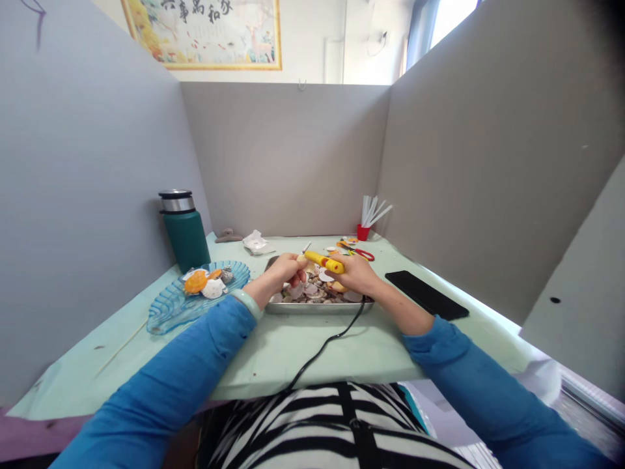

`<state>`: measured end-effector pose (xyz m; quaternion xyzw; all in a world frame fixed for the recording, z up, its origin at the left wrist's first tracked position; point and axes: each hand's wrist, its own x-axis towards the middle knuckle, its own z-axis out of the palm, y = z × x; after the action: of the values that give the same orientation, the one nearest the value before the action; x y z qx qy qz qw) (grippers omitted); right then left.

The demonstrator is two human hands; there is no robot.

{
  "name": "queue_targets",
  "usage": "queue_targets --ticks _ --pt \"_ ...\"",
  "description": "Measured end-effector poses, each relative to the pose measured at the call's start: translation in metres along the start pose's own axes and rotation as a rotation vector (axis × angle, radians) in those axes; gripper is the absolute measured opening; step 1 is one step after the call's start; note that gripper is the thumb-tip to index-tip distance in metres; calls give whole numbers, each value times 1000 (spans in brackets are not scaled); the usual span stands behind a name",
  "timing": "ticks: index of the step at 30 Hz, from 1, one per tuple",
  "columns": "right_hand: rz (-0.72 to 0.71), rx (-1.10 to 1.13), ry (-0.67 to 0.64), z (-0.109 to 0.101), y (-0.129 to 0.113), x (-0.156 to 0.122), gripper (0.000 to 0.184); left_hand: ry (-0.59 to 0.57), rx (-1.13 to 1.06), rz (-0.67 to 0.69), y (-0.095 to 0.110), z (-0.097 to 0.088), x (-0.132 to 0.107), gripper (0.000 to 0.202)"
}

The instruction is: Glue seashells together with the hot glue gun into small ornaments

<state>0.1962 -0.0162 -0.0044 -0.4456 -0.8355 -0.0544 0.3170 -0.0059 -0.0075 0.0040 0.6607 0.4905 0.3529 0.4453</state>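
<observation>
Over a metal tray (317,309) full of seashells (312,292), both of my hands are close together. My right hand (359,273) is wrapped round a yellow hot glue gun (325,262), whose black cord (325,343) runs down across the table toward me. My left hand (288,270) is closed in a pinch on a small pale shell (302,259), just left of the glue gun. Fingers partly cover the shell. A thin whitish tip (306,247) shows beside it; I cannot tell what it belongs to.
Left stand a blue shell-shaped plate (166,312) with orange and white shells (196,281) and a green bottle (185,238). Red-handled scissors (362,253), a red cup (362,232) of glue sticks (374,212), and a black phone-like slab (426,294) lie right. Grey partitions (288,156) surround the table.
</observation>
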Motion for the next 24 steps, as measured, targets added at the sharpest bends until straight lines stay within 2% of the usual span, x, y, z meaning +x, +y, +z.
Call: queue_targets --ticks 24 --pt "-14 3 0 -1 -1 0 26 -5 0 7 -1 0 1 17"
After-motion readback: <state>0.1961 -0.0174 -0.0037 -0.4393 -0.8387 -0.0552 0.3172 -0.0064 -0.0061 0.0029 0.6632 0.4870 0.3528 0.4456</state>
